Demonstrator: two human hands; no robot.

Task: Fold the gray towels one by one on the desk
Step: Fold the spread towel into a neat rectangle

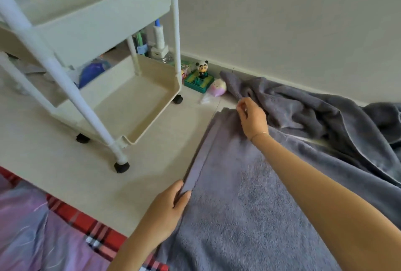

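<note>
The fingers (179, 187) of your left hand (167, 205) are curling over the near end of the gray towel's (238, 195) banded hem (201, 155), with the thumb pressing from the other side, so you are pinching that corner. The fingertips (241, 109) of your right hand (252, 119) are bunching together on the far end of the same hem, nipping it lightly, while the rest of that hand is arching above the cloth. Between the 2 grips the hem is running fairly straight, just to the right of the white rolling cart (152, 123). The towel is spreading flat from that hem, away from the cart and toward you. Judging by this, you are only squaring up or beginning the fold on this 1 towel; no finished, stacked towel is showing anywhere. A 2nd, darker gray towel (303, 106) is lying crumpled beyond your right hand, further right of the cart and against the wall, so at least that 1 is waiting unfolded. More gray cloth is trailing off at the far right, and I cannot tell whether it is part of that heap or a 3rd towel. Your right forearm is covering much of the flat towel, its near edge is running out of view, and whether it is lying single or already doubled is hard to make out.
</note>
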